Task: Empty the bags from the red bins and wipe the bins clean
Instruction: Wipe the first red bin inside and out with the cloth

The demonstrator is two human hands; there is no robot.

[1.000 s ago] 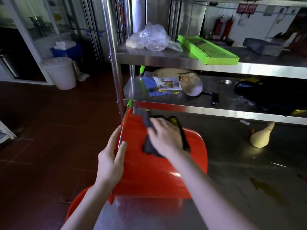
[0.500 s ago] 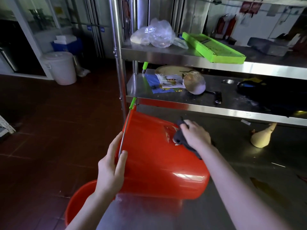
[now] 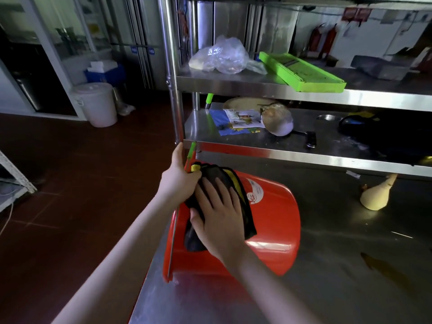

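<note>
the red bin (image 3: 275, 225) lies on its side at the left edge of the steel counter (image 3: 350, 288), with its mouth poking out past the edge over the floor (image 3: 81, 183). i can't see inside it from here. the left hand (image 3: 180, 176) has its grip clamped on the top of the rim, beside the wire handle (image 3: 174, 230). the right hand (image 3: 215, 213) has its grip apart, fingers flat, pressing a dark cloth (image 3: 222, 177) with yellow trim onto the bin's curved wall. to my eye the risk is a roll: a round, slick bin on smooth steel could turn or slide off the edge if the wiping shoves it sideways and the left hand slackens. the cloth could also skid out from under the flat palm, since nothing pinches it.
</note>
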